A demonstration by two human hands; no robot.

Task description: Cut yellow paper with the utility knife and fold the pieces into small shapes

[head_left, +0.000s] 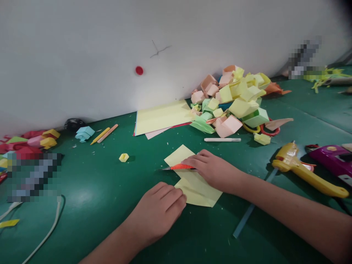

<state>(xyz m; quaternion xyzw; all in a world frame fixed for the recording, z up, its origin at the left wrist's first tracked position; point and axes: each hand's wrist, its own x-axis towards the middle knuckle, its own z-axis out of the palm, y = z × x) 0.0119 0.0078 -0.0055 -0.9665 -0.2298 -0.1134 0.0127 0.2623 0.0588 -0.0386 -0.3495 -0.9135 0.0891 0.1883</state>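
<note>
A piece of pale yellow paper (199, 194) lies on the green tabletop in front of me, with a notch on its left side. My left hand (162, 205) is closed at the paper's lower left edge, fingers curled over it and the thumb side low. Across the upper part of the sheet rests an orange craft knife (181, 167), its thin blade pointing left past the paper. My right hand (213, 168) is closed around the knife's rear end and lies over the paper; its fingertips are partly hidden.
Folded paper pieces (242, 99) are heaped at the back right, beside stacked yellow sheets (162, 117). A white pen (222, 140) lies in front of them. A yellow glue gun (305, 168) with a glue stick is at right, a white cable (52, 231) at left.
</note>
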